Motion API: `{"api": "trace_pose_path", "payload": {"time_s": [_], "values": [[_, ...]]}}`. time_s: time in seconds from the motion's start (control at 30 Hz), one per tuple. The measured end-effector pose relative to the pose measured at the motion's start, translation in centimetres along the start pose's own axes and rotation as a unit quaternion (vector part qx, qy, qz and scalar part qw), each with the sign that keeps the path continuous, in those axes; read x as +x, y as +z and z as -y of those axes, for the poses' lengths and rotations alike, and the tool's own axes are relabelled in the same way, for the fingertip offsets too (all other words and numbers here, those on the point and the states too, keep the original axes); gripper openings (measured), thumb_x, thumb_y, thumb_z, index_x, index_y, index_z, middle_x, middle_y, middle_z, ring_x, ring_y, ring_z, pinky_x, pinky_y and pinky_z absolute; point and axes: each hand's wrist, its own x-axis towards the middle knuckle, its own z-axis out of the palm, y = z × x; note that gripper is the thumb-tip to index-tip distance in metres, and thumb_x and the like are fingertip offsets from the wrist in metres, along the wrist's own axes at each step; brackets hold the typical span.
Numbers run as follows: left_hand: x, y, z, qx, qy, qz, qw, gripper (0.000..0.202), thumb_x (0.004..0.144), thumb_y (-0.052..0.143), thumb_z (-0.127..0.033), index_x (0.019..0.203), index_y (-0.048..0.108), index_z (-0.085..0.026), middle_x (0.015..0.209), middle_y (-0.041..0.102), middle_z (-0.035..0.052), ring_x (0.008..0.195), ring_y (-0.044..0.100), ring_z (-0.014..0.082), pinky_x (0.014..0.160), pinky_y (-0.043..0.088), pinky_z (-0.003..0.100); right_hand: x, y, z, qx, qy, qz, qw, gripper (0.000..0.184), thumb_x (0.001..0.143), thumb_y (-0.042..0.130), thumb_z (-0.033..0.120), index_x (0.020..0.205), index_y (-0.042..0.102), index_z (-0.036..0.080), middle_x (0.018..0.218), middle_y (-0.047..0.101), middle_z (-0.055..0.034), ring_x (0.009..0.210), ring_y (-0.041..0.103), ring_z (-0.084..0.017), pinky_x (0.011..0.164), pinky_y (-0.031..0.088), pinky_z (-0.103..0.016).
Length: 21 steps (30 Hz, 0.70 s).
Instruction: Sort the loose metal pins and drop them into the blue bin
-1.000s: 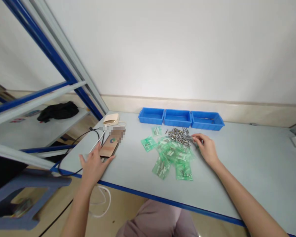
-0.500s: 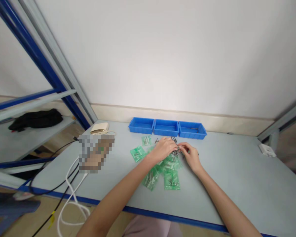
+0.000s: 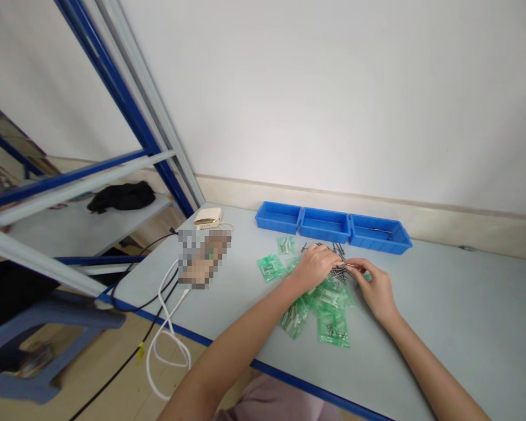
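A pile of small dark metal pieces that look like screws (image 3: 341,273) lies loose on the table around my hands. My left hand (image 3: 318,267) bends over the pile, its fingertips closed at one end of a thin metal piece (image 3: 349,265). My right hand (image 3: 374,286) pinches the other end between thumb and fingers. Green-tinted clear bags (image 3: 333,327) holding similar metal pieces are heaped below the left hand, partly hidden by it. Another small bag (image 3: 286,245) lies apart, towards the bins.
Three blue bins (image 3: 324,224) stand in a row behind the pile; the right one contains a few thin pieces. To the left are a cream-coloured box (image 3: 208,217), a blurred-out item (image 3: 208,260) and a white cable (image 3: 169,318). A blue stool (image 3: 61,351) stands beside the table (image 3: 456,316).
The view has swung left, so the table contents appear further right. My hands remain at the pile, and the thin metal piece between their fingertips shows more clearly now.
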Motion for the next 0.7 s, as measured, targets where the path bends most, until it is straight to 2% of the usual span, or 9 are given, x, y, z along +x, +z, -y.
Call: {"api": "trace_pose_path", "payload": {"time_s": [0.1, 0.2, 0.3, 0.5, 0.7], "values": [[0.01, 0.27, -0.21, -0.007, -0.007, -0.006, 1.0, 0.026, 0.095, 0.04, -0.027, 0.087, 0.061, -0.016, 0.087, 0.067, 0.002, 0.086, 0.055, 0.0165, 0.078, 0.034, 0.031, -0.06, -0.21, -0.39, -0.026, 0.009, -0.001, 1.0, 0.039, 0.081, 0.05, 0.055, 0.086, 0.07, 0.022, 0.083, 0.071, -0.0057, 0.07, 0.061, -0.021, 0.072, 0.046, -0.035], [-0.06, 0.25, -0.33, -0.021, -0.015, -0.023, 0.999, 0.025, 0.094, 0.042, -0.034, 0.092, 0.06, -0.016, 0.088, 0.067, 0.0018, 0.086, 0.056, 0.0159, 0.08, 0.035, 0.03, -0.01, -0.28, -0.59, -0.036, 0.016, 0.005, 0.999, 0.039, 0.082, 0.047, 0.055, 0.083, 0.069, 0.022, 0.081, 0.071, -0.0056, 0.069, 0.061, -0.022, 0.072, 0.046, -0.035], [-0.13, 0.15, -0.25, -0.032, -0.006, -0.028, 0.999, 0.022, 0.094, 0.043, -0.03, 0.092, 0.06, -0.016, 0.089, 0.067, 0.001, 0.087, 0.056, 0.0154, 0.081, 0.035, 0.03, 0.08, -0.29, -0.35, -0.033, 0.019, 0.024, 0.999, 0.038, 0.085, 0.045, 0.051, 0.078, 0.068, 0.022, 0.075, 0.07, -0.0042, 0.066, 0.061, -0.02, 0.069, 0.046, -0.033], [-0.18, 0.49, 0.2, -0.059, -0.012, -0.057, 0.997, 0.022, 0.094, 0.043, -0.027, 0.086, 0.062, -0.017, 0.083, 0.067, 0.0001, 0.08, 0.056, 0.0153, 0.077, 0.035, 0.031, 0.18, -0.17, 0.15, -0.017, -0.009, 0.007, 1.0, 0.033, 0.082, 0.052, 0.049, 0.092, 0.066, 0.021, 0.081, 0.07, -0.0042, 0.065, 0.061, -0.018, 0.066, 0.047, -0.03], [-0.26, 0.59, 0.04, -0.078, -0.004, -0.07, 0.994, 0.025, 0.095, 0.04, -0.031, 0.091, 0.061, -0.018, 0.084, 0.067, 0.0008, 0.08, 0.056, 0.0153, 0.078, 0.036, 0.031, 0.2, -0.32, 0.27, -0.012, -0.022, 0.014, 1.0, 0.031, 0.087, 0.048, 0.044, 0.083, 0.068, 0.02, 0.066, 0.067, -0.0015, 0.056, 0.058, -0.015, 0.063, 0.046, -0.028]]}}
